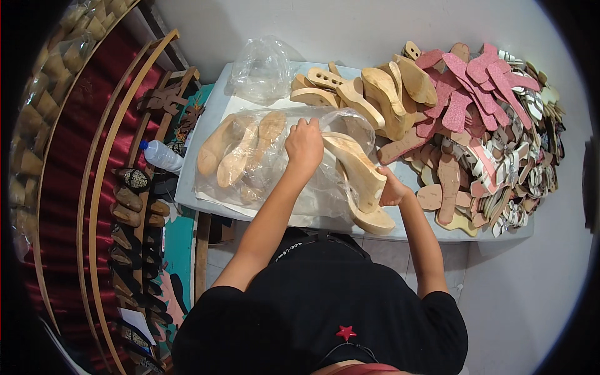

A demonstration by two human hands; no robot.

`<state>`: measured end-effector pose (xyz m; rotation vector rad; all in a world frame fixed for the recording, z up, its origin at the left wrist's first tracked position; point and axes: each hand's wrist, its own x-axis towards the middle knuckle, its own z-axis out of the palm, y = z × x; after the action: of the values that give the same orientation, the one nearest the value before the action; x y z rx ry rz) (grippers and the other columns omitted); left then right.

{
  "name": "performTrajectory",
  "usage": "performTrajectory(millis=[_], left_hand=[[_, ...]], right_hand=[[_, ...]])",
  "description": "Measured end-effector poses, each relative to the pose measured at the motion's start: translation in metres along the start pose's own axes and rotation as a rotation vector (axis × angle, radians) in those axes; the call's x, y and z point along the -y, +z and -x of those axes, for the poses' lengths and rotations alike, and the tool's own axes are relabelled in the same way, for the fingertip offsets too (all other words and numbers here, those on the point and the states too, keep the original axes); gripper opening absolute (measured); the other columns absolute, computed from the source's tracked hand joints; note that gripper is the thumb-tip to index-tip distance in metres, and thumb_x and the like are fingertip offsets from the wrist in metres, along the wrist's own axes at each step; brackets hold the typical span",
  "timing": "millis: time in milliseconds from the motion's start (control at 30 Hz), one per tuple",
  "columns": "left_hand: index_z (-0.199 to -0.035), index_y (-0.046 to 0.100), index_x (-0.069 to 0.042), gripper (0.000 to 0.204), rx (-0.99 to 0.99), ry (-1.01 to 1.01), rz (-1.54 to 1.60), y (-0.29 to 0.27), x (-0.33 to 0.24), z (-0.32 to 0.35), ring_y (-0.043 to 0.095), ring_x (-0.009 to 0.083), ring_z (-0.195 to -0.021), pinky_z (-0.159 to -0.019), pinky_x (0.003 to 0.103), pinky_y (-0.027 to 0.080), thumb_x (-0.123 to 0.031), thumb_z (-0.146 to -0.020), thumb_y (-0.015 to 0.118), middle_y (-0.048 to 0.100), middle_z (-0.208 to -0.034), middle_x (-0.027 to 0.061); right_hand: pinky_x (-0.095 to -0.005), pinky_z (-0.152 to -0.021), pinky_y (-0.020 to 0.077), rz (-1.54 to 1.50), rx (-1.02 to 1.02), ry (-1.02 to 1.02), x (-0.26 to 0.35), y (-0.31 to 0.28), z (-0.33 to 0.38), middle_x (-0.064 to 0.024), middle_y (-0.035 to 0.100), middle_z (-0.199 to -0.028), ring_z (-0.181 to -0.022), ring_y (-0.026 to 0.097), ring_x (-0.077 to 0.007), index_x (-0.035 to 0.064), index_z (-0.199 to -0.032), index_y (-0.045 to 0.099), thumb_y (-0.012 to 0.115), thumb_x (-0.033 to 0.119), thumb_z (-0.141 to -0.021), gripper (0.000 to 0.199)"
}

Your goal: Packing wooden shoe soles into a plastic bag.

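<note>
Left hand (304, 145) pinched the clear bag (270, 178); right hand (394, 189) gripped a wooden sole (357, 157) near its heel end, partly amid the film, above the table (215, 100). Step judged: sole handled at bag mouth, direction unclear; next move called for film kept off the heel.

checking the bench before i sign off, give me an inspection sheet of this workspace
Surface: pale table, largely covered, with white paper on part of it.
Job's things: clear plastic bag with several wooden soles inside; pale wooden wedge at its right, another wooden piece below that, near the front edge.
Clutter: second clear bag, stacked wooden forms, pink pieces, heap of sandals.
Hands: left hand pinches the bag; right hand touches the wedge, some fingers hidden.
Cables: nothing seen.
Surroundings: pale wall behind; at left, racked shoes, dark-red cloth, water bottle.
</note>
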<state>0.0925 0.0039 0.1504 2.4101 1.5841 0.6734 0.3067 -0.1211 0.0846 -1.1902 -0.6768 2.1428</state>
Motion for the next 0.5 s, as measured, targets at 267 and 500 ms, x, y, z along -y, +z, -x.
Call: performTrajectory(millis=[267,500], left_hand=[[-0.082,0.054,-0.003,0.015,0.080,0.107,0.232,-0.049,-0.033,0.019,0.057,0.0357,-0.075,-0.065,0.044,0.045,-0.018,-0.079,0.054,0.059,-0.074,0.0180],[-0.081,0.053,0.003,0.016,0.153,0.274,0.613,-0.025,-0.059,0.031,0.058,0.0380,-0.064,-0.059,0.039,0.045,-0.013,-0.077,0.056,0.057,-0.064,0.0222]], right_hand=[[-0.0473,-0.095,0.0306,0.000,-0.036,0.013,0.008,0.001,-0.005,-0.0115,0.036,-0.132,-0.119,0.037,-0.0286,0.0135,-0.131,0.033,0.039,0.068,-0.069,0.083],[-0.0401,-0.088,0.0389,-0.183,0.005,-0.111,0.027,0.036,-0.043,-0.0110,0.045,-0.122,-0.111,0.045,-0.0226,0.0085,-0.124,0.039,0.040,0.048,-0.085,0.055]])
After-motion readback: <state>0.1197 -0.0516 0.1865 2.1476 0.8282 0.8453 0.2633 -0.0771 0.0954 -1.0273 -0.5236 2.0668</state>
